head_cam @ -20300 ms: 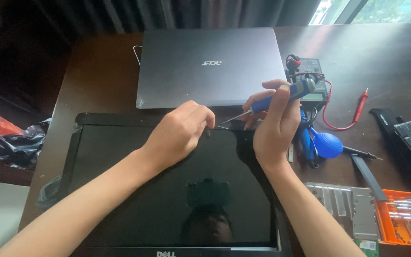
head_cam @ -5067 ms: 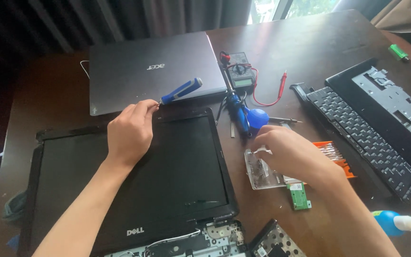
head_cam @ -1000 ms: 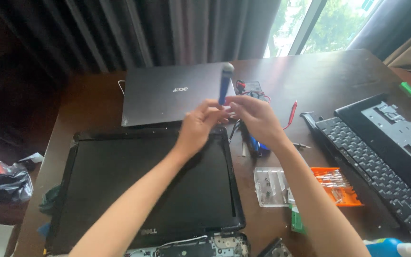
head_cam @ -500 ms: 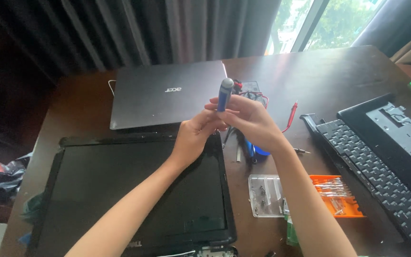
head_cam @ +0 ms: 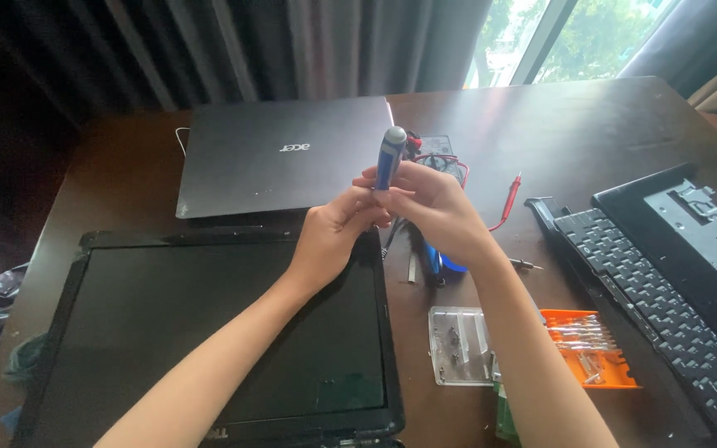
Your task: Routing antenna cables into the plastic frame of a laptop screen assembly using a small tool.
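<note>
So you've got a dark wooden counter (head_cam: 591,124) filling most of the frame. Biggest thing on it is the black screen panel (head_cam: 209,332) lying flat at lower left, right under your forearms, looks parked there so it stays in reach. Above it, upper middle, sits a closed grey laptop (head_cam: 284,158), lid down, with a small pale logo near its front edge. Along the right edge there's a loose black keyboard (head_cam: 649,290) next to a black plastic frame (head_cam: 690,241).

Lower middle: a clear plastic parts box (head_cam: 458,344) beside an orange bit tray (head_cam: 591,348), both flat, probably so small bits don't roll away.

Your right hand (head_cam: 433,207) is closed around the blue screwdriver (head_cam: 390,158), held upright mid-frame above the counter. Your left hand (head_cam: 334,236) pinches in at its lower end; the tip is hidden.
</note>
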